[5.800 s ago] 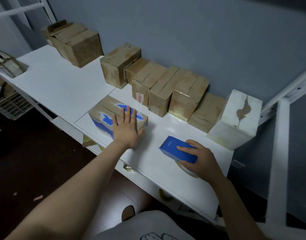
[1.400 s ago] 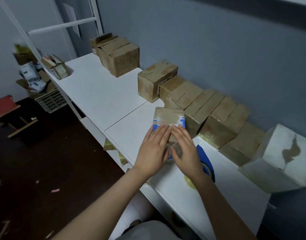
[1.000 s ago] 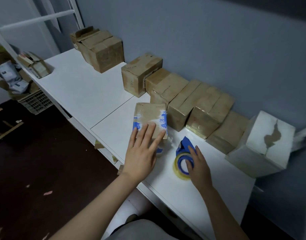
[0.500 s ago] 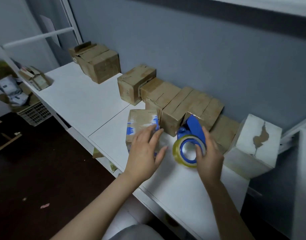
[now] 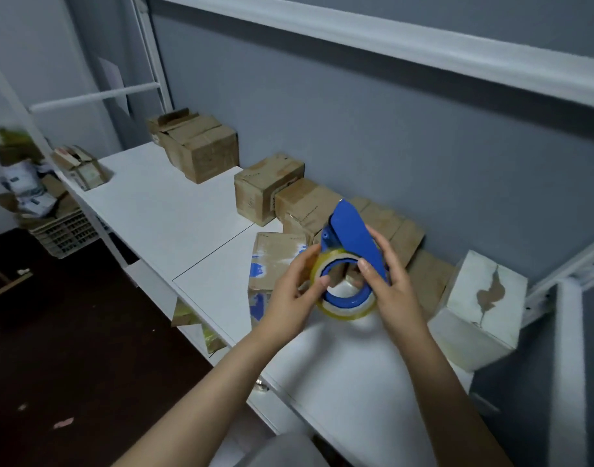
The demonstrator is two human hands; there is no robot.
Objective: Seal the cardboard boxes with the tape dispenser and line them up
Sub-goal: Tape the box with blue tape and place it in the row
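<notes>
left grip (image 5: 290, 298), right grip (image 5: 391, 288) clamped on tape dispenser (image 5: 351, 234) | white shelf (image 5: 160, 203) | grey wall (image 5: 373, 123)

Blue tape dispenser (image 5: 351, 237) held by left hand (image 5: 290, 298) and right hand (image 5: 389, 288), blue-marked box (image 5: 275, 257) behind

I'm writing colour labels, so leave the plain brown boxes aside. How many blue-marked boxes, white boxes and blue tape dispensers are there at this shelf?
blue-marked box: 1
white box: 1
tape dispenser: 1
Total: 3
</notes>
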